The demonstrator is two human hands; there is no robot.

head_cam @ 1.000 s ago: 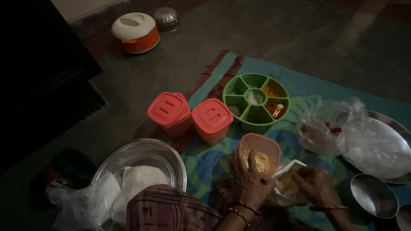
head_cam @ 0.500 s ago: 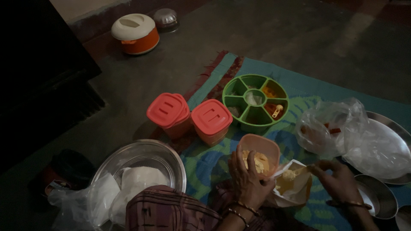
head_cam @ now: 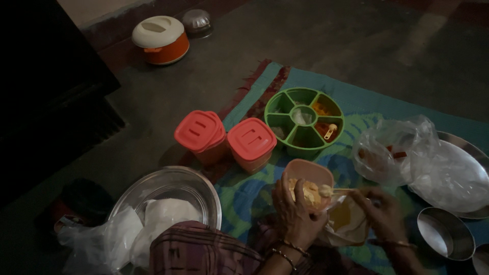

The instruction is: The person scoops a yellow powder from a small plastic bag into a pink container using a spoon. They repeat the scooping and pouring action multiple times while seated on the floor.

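Observation:
My left hand (head_cam: 295,216) grips an open pinkish-orange plastic jar (head_cam: 308,178) that holds yellowish flour-like stuff. My right hand (head_cam: 379,211) holds a small spoon (head_cam: 333,192) whose bowl sits at the jar's mouth, loaded with a pale lump. Under the right hand lies an open plastic pouch (head_cam: 346,221) with yellow powder inside. Bangles ring both wrists.
Two red-lidded jars (head_cam: 201,135) (head_cam: 252,142) and a green round spice tray (head_cam: 304,121) stand on the patterned mat (head_cam: 244,196). A steel bowl with white bags (head_cam: 168,203) is at left, steel plate and clear bags (head_cam: 448,168) at right, a small steel bowl (head_cam: 445,234), an orange casserole (head_cam: 160,38) far off.
My right hand moved out to the right over the pouch, then came back left with the spoon to the jar's mouth. The left hand kept its grip on the jar.

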